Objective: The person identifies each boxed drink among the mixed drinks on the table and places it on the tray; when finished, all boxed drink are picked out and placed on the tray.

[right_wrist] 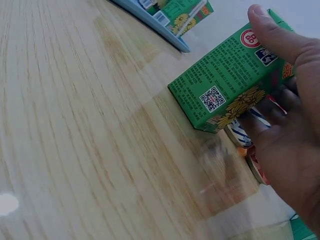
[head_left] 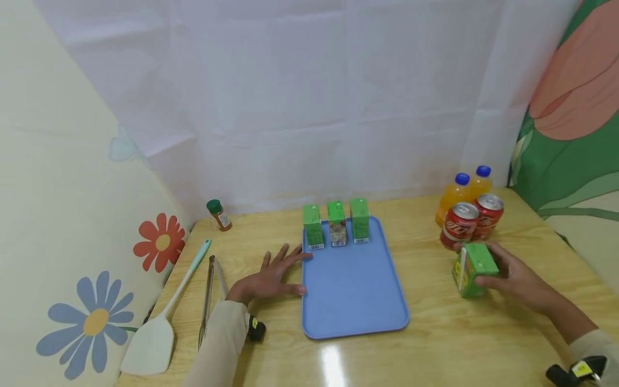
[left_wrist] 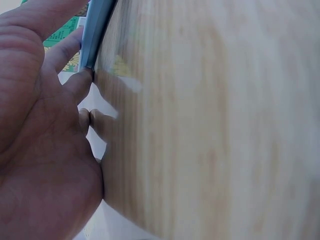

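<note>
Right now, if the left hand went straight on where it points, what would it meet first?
The left hand would probably meet the blue tray, whose left edge it seems to touch. Beyond that, the leftmost green carton looks next, though depth is unclear.

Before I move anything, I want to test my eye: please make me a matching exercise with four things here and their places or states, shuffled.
Things:
1. Tray
2. Cans
3. Spatula
4. Right grip

Places or states:
A. In front of the orange bottles
B. Around one carton
C. Beside the tongs
D. Under three cartons

Pairs: 1-D; 2-A; 3-C; 4-B
</note>
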`<state>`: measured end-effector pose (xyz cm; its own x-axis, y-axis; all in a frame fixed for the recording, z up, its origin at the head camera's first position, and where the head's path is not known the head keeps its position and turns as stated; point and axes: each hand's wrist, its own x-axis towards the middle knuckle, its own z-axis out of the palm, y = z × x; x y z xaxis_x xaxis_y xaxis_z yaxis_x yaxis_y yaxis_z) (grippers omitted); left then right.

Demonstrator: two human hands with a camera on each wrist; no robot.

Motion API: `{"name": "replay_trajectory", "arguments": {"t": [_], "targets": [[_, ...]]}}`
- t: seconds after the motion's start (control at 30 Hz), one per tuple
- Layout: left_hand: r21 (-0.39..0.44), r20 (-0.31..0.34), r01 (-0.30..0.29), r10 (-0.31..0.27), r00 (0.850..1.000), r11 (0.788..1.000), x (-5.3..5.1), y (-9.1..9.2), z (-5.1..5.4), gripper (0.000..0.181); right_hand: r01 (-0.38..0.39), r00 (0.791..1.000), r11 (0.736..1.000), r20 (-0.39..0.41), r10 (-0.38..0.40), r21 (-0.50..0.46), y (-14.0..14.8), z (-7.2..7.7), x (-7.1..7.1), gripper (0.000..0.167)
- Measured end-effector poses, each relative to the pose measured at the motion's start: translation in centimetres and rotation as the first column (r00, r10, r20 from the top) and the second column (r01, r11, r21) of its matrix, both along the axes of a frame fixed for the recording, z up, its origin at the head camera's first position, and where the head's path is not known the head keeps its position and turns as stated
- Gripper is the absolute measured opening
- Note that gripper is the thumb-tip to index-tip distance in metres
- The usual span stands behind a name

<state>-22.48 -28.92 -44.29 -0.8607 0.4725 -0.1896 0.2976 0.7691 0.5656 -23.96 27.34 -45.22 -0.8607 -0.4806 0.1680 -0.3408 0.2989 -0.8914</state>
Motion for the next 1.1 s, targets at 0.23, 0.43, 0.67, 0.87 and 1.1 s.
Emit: {"name": "replay_trajectory", "arguments": {"t": [0.23, 0.43, 0.67, 0.87, 1.1], "targets": [[0.005, 0.012, 0.0, 0.0, 1.0, 1.0, 0.0, 0.0, 0.0, 0.084, 0.062, 0.997, 0.998, -0.054, -0.061, 0.028, -1.3, 0.8, -0.4, 0.07], [0.019, 0.011, 0.0, 0.0, 1.0, 1.0, 0.1, 0.1, 0.1, 0.083, -0.024, 0.997, 0.995, -0.077, 0.016, -0.096, -3.5, 2.4, -2.0, 0.069], [0.018, 0.016, -0.008, 0.008, 1.0, 1.0, 0.2, 0.2, 0.2, 0.084, -0.16, 0.983, 0.972, -0.119, 0.141, -0.17, -6.0, 4.2, -4.1, 0.062], [0.015, 0.016, -0.014, 0.013, 1.0, 1.0, 0.1, 0.0, 0.2, 0.084, -0.085, 0.995, 0.987, -0.071, 0.075, -0.135, -8.3, 5.1, -5.8, 0.06], [0.022, 0.024, -0.015, 0.014, 1.0, 1.0, 0.1, 0.0, 0.1, 0.084, -0.022, 1.0, 0.987, -0.001, 0.022, -0.16, -11.2, 5.4, -7.8, 0.059]]}}
